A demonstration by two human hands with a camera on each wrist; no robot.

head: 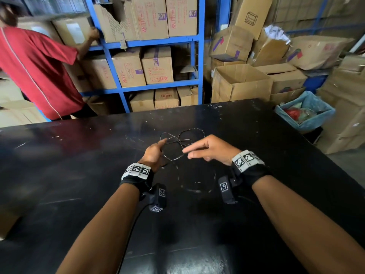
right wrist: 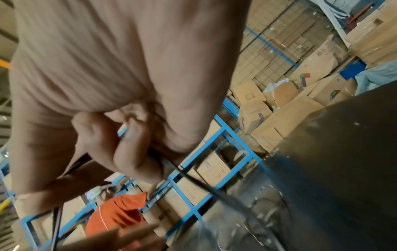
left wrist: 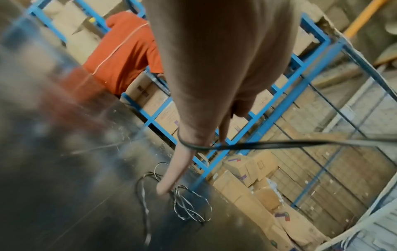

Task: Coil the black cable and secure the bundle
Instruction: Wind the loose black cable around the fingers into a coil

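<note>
Two hands (head: pixel 154 153) (head: pixel 209 150) on one black cable (head: pixel 182 138); several loose loops

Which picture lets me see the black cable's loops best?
The head view: the black cable shows its loops on the black table between both hands. The left wrist view shows a strand round a finger and blurry loops; the right wrist view shows only short strands.

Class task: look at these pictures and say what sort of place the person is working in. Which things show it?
Most likely a warehouse stockroom: blue metal shelving packed with cardboard boxes, more cartons heaped loosely beside it.
</note>
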